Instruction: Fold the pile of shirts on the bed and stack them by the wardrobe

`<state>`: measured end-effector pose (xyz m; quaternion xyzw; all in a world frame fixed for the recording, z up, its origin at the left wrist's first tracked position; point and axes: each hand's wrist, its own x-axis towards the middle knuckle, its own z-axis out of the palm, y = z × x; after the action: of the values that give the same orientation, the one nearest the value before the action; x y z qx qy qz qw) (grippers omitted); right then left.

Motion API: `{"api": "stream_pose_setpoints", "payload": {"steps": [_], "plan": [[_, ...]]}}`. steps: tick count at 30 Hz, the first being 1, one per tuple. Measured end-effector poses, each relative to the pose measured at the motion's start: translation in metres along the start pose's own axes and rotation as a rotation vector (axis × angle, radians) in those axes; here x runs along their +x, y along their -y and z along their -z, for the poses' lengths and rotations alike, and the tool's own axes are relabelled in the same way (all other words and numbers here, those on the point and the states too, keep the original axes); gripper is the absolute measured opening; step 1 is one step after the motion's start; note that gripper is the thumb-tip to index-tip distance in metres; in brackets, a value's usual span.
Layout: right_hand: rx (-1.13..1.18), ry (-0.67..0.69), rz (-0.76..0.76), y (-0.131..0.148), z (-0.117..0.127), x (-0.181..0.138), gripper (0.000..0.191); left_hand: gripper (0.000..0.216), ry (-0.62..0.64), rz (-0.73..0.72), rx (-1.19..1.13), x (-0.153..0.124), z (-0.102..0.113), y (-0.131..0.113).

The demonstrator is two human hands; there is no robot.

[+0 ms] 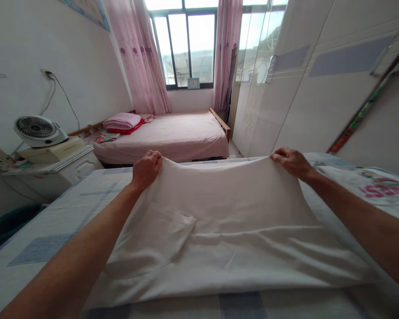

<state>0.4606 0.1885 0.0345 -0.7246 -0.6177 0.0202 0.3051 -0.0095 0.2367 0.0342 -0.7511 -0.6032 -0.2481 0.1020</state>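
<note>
A white cloth [219,221] lies spread on a bed with a blue and white checked sheet [63,221]. My left hand [146,168] is closed on the cloth's far left corner. At the far right corner, my right hand [291,161] grips the cloth too. Both arms stretch forward over the bed. The far edge of the cloth is lifted a little between the hands, and a pocket-like flap shows on the cloth's left part.
A white printed garment [369,186] lies at the bed's right. Beyond stands a pink bed [176,133] with a folded pink pillow [121,120]. A fan [36,130] sits on a white cabinet at left. A wardrobe [302,88] lines the right wall.
</note>
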Motion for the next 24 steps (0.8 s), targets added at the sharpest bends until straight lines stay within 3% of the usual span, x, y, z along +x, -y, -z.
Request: {"api": "stream_pose_setpoints", "payload": {"steps": [4, 7, 10, 12, 15, 17, 20, 24], "plan": [[-0.123, 0.065, -0.104, -0.011, -0.023, 0.009, 0.03, 0.026, 0.036, -0.034, 0.022, 0.012, -0.022, -0.004], [-0.168, 0.03, -0.044, -0.013, -0.025, -0.005, 0.04, 0.033, 0.071, -0.055, 0.016, -0.003, -0.019, -0.001], [-0.186, -0.049, 0.21, -0.011, -0.003, -0.047, 0.044, 0.034, 0.092, -0.149, -0.04, -0.055, 0.016, 0.007], [-0.155, -0.06, 0.41, -0.013, 0.019, -0.09, 0.04, 0.033, 0.101, -0.337, -0.122, -0.108, 0.047, 0.014], [-0.109, 0.058, 0.627, -0.025, 0.045, -0.162, 0.032, 0.044, 0.168, -0.62, -0.021, -0.188, 0.084, 0.027], [-0.16, 0.132, 0.683, -0.035, 0.053, -0.204, 0.036, 0.053, 0.17, -0.732, 0.066, -0.225, 0.095, 0.038], [-0.27, 0.122, 0.735, -0.047, 0.057, -0.24, 0.038, 0.046, 0.126, -0.792, 0.155, -0.248, 0.095, 0.052], [-0.375, 0.081, 0.774, -0.053, 0.057, -0.245, 0.035, 0.04, 0.108, -0.797, 0.249, -0.242, 0.089, 0.053]]}}
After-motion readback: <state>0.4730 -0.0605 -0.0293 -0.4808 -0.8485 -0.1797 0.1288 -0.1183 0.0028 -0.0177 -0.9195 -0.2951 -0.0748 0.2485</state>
